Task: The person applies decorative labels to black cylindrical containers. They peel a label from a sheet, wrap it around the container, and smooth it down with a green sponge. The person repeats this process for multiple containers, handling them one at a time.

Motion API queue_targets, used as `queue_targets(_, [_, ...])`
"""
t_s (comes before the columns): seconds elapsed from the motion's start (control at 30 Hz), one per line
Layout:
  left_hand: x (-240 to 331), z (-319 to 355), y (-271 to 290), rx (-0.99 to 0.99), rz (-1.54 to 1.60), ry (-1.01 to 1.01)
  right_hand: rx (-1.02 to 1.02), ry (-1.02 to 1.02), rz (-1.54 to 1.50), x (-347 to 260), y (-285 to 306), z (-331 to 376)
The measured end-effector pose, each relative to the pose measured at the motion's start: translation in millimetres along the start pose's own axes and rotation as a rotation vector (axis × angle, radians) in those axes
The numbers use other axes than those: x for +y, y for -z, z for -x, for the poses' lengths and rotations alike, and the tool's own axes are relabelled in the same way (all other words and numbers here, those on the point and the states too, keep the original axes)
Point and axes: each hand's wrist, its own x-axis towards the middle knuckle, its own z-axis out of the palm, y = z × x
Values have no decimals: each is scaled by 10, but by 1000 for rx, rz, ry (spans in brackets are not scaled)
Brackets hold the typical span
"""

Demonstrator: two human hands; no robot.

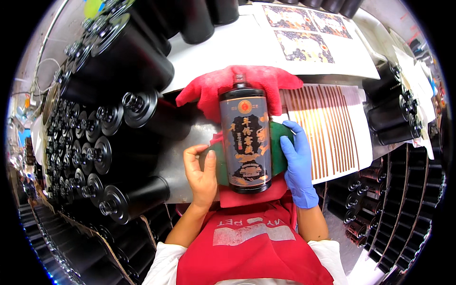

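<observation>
Both hands [202, 173] [298, 164] flank black labelled bottle [245, 137] lying on green pad [280, 152]

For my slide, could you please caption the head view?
Both hands, left hand and gloved right hand, press a label on a black bottle.

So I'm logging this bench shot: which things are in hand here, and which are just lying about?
In hand:
- black labelled bottle
- green pad under it
- red cloth at its neck
- left hand, bare, and right hand, blue-gloved, flanking it

Lying about:
- stacked black bottles
- gold strip sheet
- printed label sheets
</observation>
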Motion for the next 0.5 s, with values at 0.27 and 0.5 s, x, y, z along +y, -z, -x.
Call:
queue_targets(0.27, [64,-195,76,32,-540,-230,53,203,-131,-170,-126,-567])
queue_targets(0.5, [-30,-170,562,-131,-1428,-240,-420,756,492,-294,202,378])
